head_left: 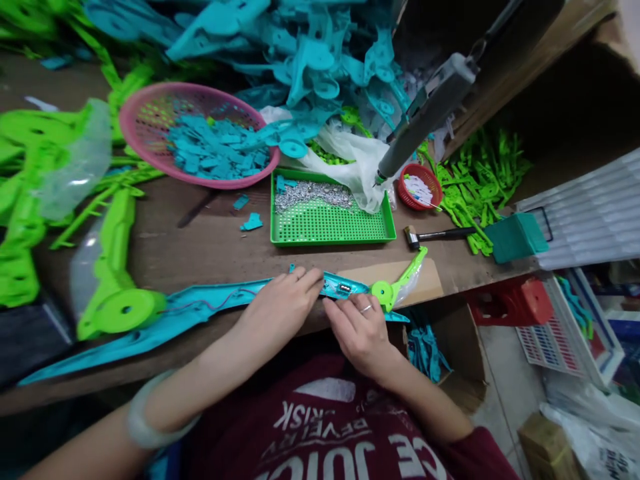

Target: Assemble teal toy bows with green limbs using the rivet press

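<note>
A long blue plastic piece (200,301) lies along the table's front edge, with a thin wire in its left part and a small metal spring-like part (344,288) near its right end. Round green pieces sit at both ends, the left one (125,309) larger and the right one (383,292) smaller. My left hand (290,293) rests on the middle of the blue piece, fingers bent together over it. Nearer the right end, my right hand (359,327), with a ring on one finger, grips the same piece along its lower edge. The fingertips are partly hidden.
Behind the hands is a green tray (330,230) of small metal parts. A pink basket (135,127) holds blue pieces. A hammer (440,235) and a red basket (435,200) are at right. A grey power screwdriver (425,113) hangs above. Blue and green parts are heaped behind.
</note>
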### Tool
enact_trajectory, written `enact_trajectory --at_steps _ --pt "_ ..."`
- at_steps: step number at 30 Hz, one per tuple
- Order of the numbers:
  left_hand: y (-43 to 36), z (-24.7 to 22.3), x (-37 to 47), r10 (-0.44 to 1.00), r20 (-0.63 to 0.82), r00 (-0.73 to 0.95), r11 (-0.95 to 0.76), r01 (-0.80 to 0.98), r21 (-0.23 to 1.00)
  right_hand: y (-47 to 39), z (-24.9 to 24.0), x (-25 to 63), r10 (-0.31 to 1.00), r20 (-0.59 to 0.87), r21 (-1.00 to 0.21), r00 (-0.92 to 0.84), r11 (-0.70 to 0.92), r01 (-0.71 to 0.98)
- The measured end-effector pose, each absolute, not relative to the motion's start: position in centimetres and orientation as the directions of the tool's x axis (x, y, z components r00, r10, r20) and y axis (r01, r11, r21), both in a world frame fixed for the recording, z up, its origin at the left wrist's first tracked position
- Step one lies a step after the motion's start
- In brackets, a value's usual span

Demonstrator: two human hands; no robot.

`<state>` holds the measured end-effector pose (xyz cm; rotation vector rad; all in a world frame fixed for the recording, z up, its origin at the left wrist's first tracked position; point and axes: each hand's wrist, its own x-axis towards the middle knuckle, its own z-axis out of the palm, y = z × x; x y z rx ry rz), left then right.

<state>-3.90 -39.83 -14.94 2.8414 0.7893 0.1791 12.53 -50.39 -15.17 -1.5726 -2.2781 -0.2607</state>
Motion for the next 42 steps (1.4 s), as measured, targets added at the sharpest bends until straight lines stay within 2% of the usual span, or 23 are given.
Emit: enact_trajectory --at_steps 2,7,9,11,15,17,20,23,26,29,33,35,40,42 --pt "-39.9 -14.9 -3.9 0.514 0.076 0.854 -0.850 0.494 0.184 -50.4 -15.0 12.5 0.891 0.385 -0.125 -0.239 0.307 0.943" --pt "-39.7 -15.8 -4.1 0.478 0.130 0.869 -0.876 0.459 0.151 -50.8 -14.2 14.1 0.940 0.327 -0.433 -0.099 0.242 0.868" --pt "-39.5 -16.2 -4.3 0.462 0.159 0.872 -0.884 0.439 0.164 -50.8 -14.1 14.6 0.955 0.294 -0.526 -0.051 0.206 0.825" --pt "-39.2 -16.5 -4.6 0.455 0.185 0.871 -0.883 0.415 0.219 -50.7 -14.1 15.0 0.963 0.270 -0.568 0.006 0.154 0.808" --pt "-38.4 -16.2 -5.6 0.463 0.168 0.870 -0.818 0.346 0.460 -50.5 -14.9 15.7 0.969 0.240 -0.537 0.055 0.085 0.839" --pt "-38.0 -16.0 -6.1 0.456 0.152 0.877 -0.776 0.308 0.550 -50.4 -15.4 15.9 0.968 0.249 -0.447 0.021 0.095 0.890" --pt "-37.8 -16.0 -6.7 0.445 0.165 0.880 -0.759 0.273 0.591 -50.3 -16.0 16.0 0.961 0.274 -0.288 -0.040 0.122 0.950" --pt "-37.9 -16.5 -7.1 0.454 0.249 0.856 -0.792 0.259 0.553 -50.1 -16.1 16.0 0.953 0.294 -0.216 -0.070 0.137 0.967" --pt "-38.3 -17.0 -7.3 0.401 0.343 0.849 -0.878 0.250 0.407 -50.1 -15.9 16.2 0.952 0.288 -0.208 -0.103 0.167 0.964" --pt "-38.9 -16.9 -7.0 0.370 0.331 0.868 -0.918 0.287 0.274 -50.2 -15.8 16.8 0.946 0.263 -0.211 -0.187 0.246 0.946" --pt "-39.2 -16.4 -6.2 0.407 0.261 0.875 -0.910 0.365 0.195 -50.3 -15.6 17.5 0.935 0.239 -0.236 -0.260 0.316 0.919" --pt "-38.8 -16.3 -6.3 0.385 0.237 0.892 -0.917 0.340 0.210 -50.2 -15.5 17.7 0.947 0.218 -0.277 -0.238 0.294 0.915" --pt "-37.5 -16.8 -7.5 0.354 0.287 0.890 -0.887 0.221 0.406 -49.9 -14.8 18.0 0.951 0.187 -0.424 -0.248 0.306 0.853" --pt "-37.5 -16.9 -7.6 0.345 0.319 0.882 -0.901 0.217 0.375 -49.8 -14.5 18.1 0.949 0.191 -0.461 -0.251 0.312 0.831"
